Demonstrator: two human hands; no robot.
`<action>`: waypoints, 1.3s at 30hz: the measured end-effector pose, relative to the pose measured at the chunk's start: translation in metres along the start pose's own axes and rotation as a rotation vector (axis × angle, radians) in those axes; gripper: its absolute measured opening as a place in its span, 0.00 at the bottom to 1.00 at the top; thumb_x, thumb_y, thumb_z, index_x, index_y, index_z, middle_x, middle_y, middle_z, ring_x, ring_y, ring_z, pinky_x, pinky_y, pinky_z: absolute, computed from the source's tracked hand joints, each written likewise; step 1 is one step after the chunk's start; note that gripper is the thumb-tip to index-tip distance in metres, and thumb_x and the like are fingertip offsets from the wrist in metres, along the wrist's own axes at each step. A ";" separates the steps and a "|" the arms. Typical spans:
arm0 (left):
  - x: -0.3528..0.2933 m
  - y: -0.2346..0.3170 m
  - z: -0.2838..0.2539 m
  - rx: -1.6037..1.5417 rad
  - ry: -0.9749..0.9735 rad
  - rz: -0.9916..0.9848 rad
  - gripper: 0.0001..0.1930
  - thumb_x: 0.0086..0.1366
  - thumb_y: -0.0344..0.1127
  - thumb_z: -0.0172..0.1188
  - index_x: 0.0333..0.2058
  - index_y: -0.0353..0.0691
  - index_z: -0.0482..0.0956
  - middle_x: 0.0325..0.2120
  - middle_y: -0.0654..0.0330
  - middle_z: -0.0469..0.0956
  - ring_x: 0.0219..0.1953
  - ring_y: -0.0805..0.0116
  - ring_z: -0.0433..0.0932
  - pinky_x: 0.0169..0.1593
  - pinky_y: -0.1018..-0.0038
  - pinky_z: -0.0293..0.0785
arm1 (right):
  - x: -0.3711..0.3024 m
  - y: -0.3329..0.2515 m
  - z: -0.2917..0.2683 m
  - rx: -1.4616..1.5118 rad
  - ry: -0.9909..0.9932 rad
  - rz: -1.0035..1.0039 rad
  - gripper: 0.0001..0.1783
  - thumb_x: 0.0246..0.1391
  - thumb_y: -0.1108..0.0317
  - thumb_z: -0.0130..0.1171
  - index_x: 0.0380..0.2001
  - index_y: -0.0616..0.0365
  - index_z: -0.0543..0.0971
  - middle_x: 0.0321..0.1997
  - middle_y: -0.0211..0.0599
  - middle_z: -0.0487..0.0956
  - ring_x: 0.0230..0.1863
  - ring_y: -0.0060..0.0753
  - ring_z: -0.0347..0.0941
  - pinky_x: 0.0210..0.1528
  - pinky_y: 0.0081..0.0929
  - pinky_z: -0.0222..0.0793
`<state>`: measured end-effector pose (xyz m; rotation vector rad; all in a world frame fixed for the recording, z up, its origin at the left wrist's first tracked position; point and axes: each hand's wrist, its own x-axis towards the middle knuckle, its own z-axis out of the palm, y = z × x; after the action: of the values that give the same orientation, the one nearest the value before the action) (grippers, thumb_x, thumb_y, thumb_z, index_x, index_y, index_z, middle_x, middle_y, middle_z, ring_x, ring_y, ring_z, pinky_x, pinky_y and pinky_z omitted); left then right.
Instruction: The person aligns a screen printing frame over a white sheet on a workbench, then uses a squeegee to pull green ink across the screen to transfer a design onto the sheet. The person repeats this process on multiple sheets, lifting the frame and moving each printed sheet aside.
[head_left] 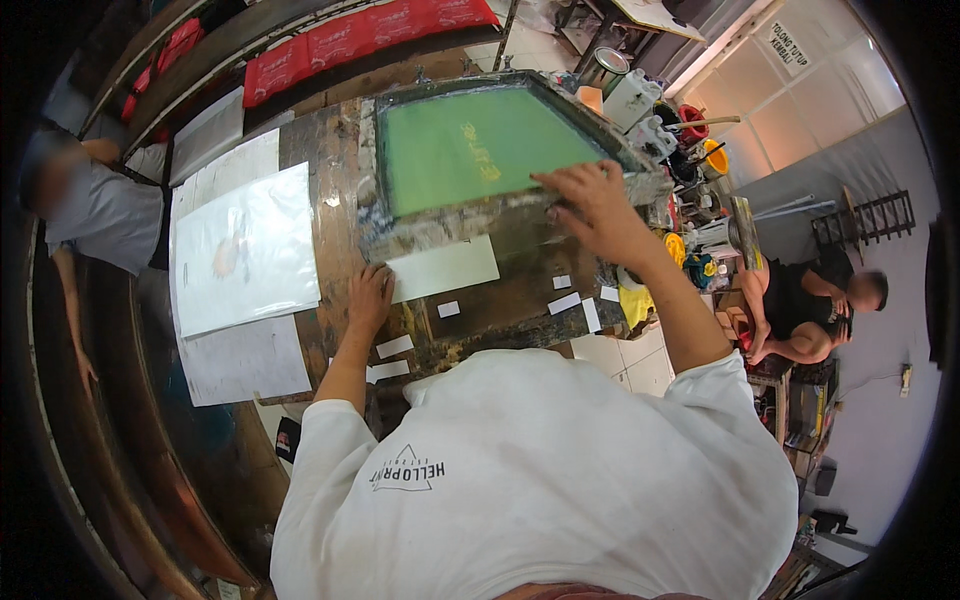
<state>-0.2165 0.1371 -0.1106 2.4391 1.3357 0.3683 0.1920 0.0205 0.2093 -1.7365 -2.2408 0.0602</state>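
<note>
A screen-printing frame (430, 232) with green mesh (480, 140) and a small yellowish design lies over the worktable in front of me. My right hand (600, 212) grips its near rim toward the right, with the fingers over the edge and the thumb lower down. A pale sheet of paper (450, 268) lies on the dark board, its far part hidden under the frame. My left hand (369, 295) rests at the left end of this sheet, its fingers laid down near the sheet's edge. Small white slips (564, 303) lie scattered on the board near me.
Large white sheets and a clear plastic cover (245, 255) lie at the left. Cans, bottles and a yellow tub (716, 158) crowd the right side. Red fabric (370, 45) lies along the far rack. One person (105, 210) is at the left, another (800, 310) sits at the right.
</note>
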 end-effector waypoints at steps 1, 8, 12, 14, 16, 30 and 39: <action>0.001 0.000 0.000 -0.054 0.048 0.040 0.14 0.75 0.42 0.60 0.49 0.38 0.85 0.59 0.53 0.78 0.61 0.47 0.73 0.65 0.52 0.66 | 0.007 0.005 -0.005 0.020 0.034 -0.005 0.28 0.62 0.66 0.64 0.66 0.49 0.77 0.61 0.38 0.79 0.63 0.41 0.71 0.72 0.49 0.47; 0.001 0.014 -0.005 -0.065 0.095 -0.027 0.14 0.74 0.43 0.61 0.48 0.38 0.84 0.56 0.54 0.78 0.59 0.48 0.74 0.62 0.52 0.67 | 0.071 0.044 -0.044 -0.027 0.286 -0.150 0.26 0.65 0.67 0.61 0.66 0.44 0.77 0.53 0.35 0.82 0.59 0.39 0.74 0.71 0.47 0.48; 0.001 0.025 -0.014 -0.103 0.066 -0.069 0.15 0.74 0.44 0.62 0.48 0.38 0.83 0.54 0.53 0.77 0.58 0.47 0.74 0.62 0.52 0.67 | 0.113 0.062 -0.065 -0.181 0.422 -0.294 0.23 0.65 0.65 0.63 0.62 0.47 0.79 0.46 0.36 0.85 0.48 0.39 0.80 0.63 0.46 0.63; -0.002 0.027 -0.010 -0.089 0.077 -0.101 0.15 0.74 0.44 0.62 0.49 0.39 0.83 0.54 0.52 0.77 0.58 0.46 0.74 0.62 0.51 0.67 | 0.127 0.049 -0.078 -0.085 0.423 -0.236 0.17 0.64 0.60 0.63 0.53 0.52 0.83 0.39 0.35 0.84 0.43 0.39 0.78 0.56 0.39 0.61; -0.003 0.030 -0.007 -0.053 0.108 -0.113 0.16 0.74 0.45 0.62 0.49 0.39 0.83 0.54 0.52 0.77 0.58 0.46 0.74 0.63 0.51 0.67 | 0.134 0.050 -0.082 -0.069 0.427 -0.257 0.18 0.65 0.64 0.61 0.56 0.52 0.82 0.41 0.34 0.84 0.43 0.37 0.78 0.57 0.39 0.59; -0.010 0.070 -0.012 -0.052 0.144 -0.297 0.30 0.74 0.54 0.61 0.63 0.37 0.75 0.63 0.39 0.71 0.67 0.38 0.66 0.70 0.45 0.61 | 0.192 0.077 -0.108 0.124 0.445 -0.211 0.15 0.69 0.59 0.61 0.52 0.55 0.82 0.36 0.40 0.81 0.36 0.34 0.76 0.43 0.35 0.70; -0.059 0.151 0.033 0.352 0.007 -0.435 0.46 0.75 0.72 0.42 0.79 0.46 0.52 0.79 0.34 0.40 0.81 0.34 0.29 0.73 0.26 0.17 | 0.206 0.088 -0.110 -0.141 0.522 -0.267 0.15 0.70 0.58 0.58 0.52 0.53 0.83 0.40 0.42 0.81 0.42 0.44 0.75 0.50 0.40 0.67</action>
<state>-0.1205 0.0058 -0.0825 2.3060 2.0193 0.0305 0.2576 0.2234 0.3385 -1.2990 -2.0840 -0.5548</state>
